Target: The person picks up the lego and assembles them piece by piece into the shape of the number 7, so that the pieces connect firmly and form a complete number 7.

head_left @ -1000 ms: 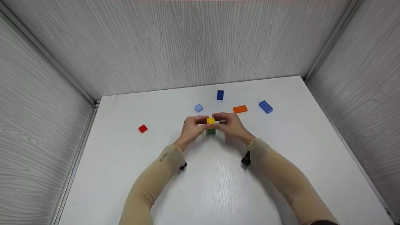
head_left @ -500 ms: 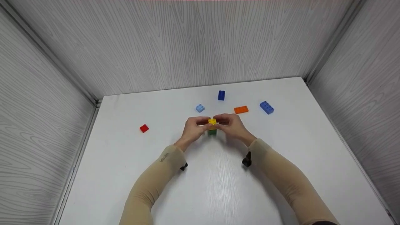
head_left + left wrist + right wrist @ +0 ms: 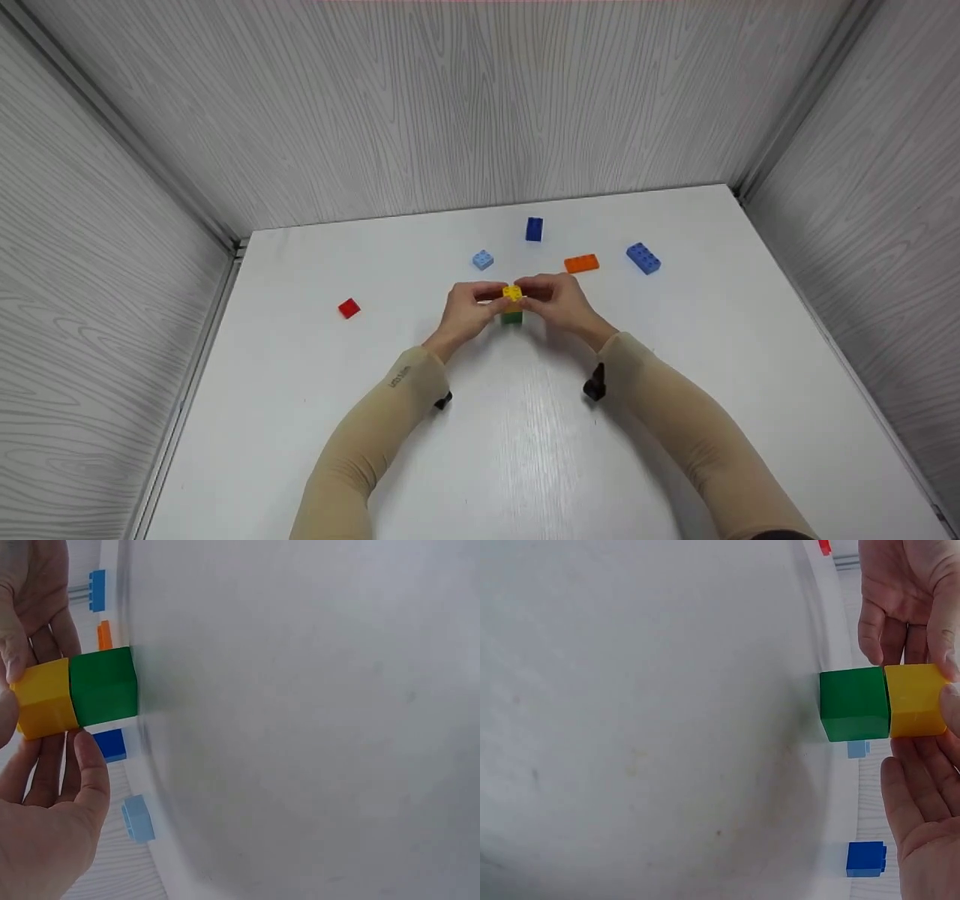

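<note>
A yellow brick (image 3: 512, 293) with studs on top stands upright on a green brick (image 3: 511, 318), which rests on the white table. In both wrist views the faces of the yellow brick (image 3: 46, 699) and green brick (image 3: 855, 705) meet along a thin seam. My left hand (image 3: 466, 311) pinches the yellow brick from the left, thumb at the near side and fingers behind. From the right my right hand (image 3: 559, 304) holds the same brick in a like way. Thumbs of both hands lie at its upper near edge, hiding part of it.
Behind the hands lie a light blue brick (image 3: 483, 259), a dark blue brick (image 3: 534, 229), an orange brick (image 3: 581, 263) and a longer blue brick (image 3: 643, 258). A red brick (image 3: 349, 308) sits to the left. Grey wood-grain panels (image 3: 480, 105) border the table.
Both hands keep their hold on the yellow brick, which appears very slightly lower over the green one. The whole head view has shifted a little; the loose bricks keep their places.
</note>
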`<state>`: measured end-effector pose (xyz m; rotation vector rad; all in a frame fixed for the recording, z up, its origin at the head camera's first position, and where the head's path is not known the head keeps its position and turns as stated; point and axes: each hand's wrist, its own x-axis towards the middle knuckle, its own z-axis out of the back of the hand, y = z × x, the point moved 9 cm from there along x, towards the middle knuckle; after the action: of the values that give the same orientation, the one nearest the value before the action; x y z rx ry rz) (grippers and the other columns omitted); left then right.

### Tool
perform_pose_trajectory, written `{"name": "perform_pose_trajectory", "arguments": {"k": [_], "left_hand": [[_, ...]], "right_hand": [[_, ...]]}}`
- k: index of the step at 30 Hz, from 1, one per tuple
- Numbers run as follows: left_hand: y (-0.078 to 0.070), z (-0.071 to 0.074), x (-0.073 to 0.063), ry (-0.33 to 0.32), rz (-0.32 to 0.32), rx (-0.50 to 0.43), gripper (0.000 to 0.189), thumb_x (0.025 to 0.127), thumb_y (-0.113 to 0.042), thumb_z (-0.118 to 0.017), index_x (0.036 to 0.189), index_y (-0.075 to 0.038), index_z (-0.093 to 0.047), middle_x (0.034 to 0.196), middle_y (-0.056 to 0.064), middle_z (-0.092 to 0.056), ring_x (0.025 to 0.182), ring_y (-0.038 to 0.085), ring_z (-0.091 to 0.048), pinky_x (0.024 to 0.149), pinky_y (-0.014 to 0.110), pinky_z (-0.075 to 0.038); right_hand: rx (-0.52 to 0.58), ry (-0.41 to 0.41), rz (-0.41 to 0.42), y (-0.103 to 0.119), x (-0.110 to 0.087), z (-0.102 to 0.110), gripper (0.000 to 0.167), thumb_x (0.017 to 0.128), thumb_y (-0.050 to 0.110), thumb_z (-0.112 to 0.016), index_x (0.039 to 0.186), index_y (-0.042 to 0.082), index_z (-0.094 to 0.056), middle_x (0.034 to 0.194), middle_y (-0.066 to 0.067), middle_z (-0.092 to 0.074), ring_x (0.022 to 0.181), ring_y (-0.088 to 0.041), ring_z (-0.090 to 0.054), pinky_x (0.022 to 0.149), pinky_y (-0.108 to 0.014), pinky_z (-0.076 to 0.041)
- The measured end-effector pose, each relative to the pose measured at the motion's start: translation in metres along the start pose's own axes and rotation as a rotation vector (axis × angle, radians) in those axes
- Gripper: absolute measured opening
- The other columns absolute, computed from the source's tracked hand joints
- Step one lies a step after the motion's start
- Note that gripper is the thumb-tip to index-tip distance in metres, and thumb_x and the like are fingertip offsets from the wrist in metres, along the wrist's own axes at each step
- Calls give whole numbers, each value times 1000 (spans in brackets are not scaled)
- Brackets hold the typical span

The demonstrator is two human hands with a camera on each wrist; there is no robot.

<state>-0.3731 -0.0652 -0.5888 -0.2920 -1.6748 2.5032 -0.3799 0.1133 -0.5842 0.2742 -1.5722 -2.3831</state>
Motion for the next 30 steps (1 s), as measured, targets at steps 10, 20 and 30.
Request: {"name": "perform_pose_trajectory", "arguments": {"k": [10,20,30], "left_hand": [[0,-1,0,10,4,-7,34,107,-24,-80,140,-16,-80,140,3,-81,133,25,-74,117,42,-63],[0,0,2,29,-48,-52,38,106,-18,-81,143,-12,-77,141,6,-81,131,26,-77,117,41,-62],[1,1,5,34,-87,-68,36,102,-24,-86,136,-14,-83,135,6,-84,125,24,-80,113,38,-64]], "right_hand": [[-24,8,-16,-2,2,2,41,107,14,-78,147,7,-74,140,-10,-80,129,-31,-76,115,-48,-63],[-59,30,-66,-2,3,1,39,106,17,-80,145,15,-77,141,-7,-81,129,-28,-77,118,-46,-62],[-60,37,-39,-1,3,2,41,106,16,-79,146,9,-75,143,-11,-80,130,-32,-77,116,-48,-63]]}}
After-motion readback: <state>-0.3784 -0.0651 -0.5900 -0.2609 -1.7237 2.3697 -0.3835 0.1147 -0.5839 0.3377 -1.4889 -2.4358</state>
